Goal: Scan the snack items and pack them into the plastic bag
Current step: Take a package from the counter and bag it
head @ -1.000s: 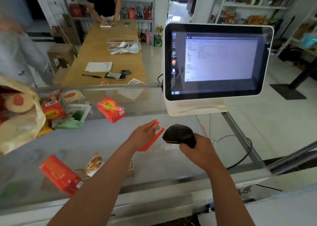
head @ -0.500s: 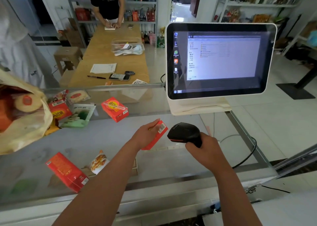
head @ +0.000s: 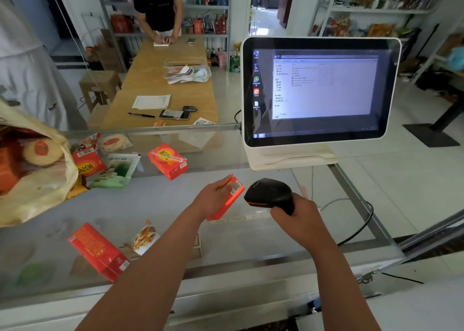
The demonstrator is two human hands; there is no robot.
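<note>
My left hand [head: 213,198] grips a small red snack box [head: 231,197] over the glass counter, barcode turned to the right. My right hand [head: 297,217] grips a black barcode scanner [head: 268,192], its nose a few centimetres from the barcode. A plastic bag [head: 32,172] with snacks inside bulges at the left edge. Loose on the glass lie a red box [head: 168,161], a green packet [head: 118,170], a red packet [head: 88,162], a round cake packet [head: 114,142], a long red box [head: 99,251] and a small snack pouch [head: 144,237].
A white touchscreen terminal [head: 321,92] stands on the counter's right end, with a cable [head: 361,225] trailing behind it. Beyond the glass counter [head: 251,250] is a wooden table [head: 160,79], where a person [head: 157,6] writes. Another person in white [head: 22,62] stands at far left.
Both hands hold their places with box and scanner facing each other. My view has drifted slightly, so the bag and counter items sit a bit further right.
</note>
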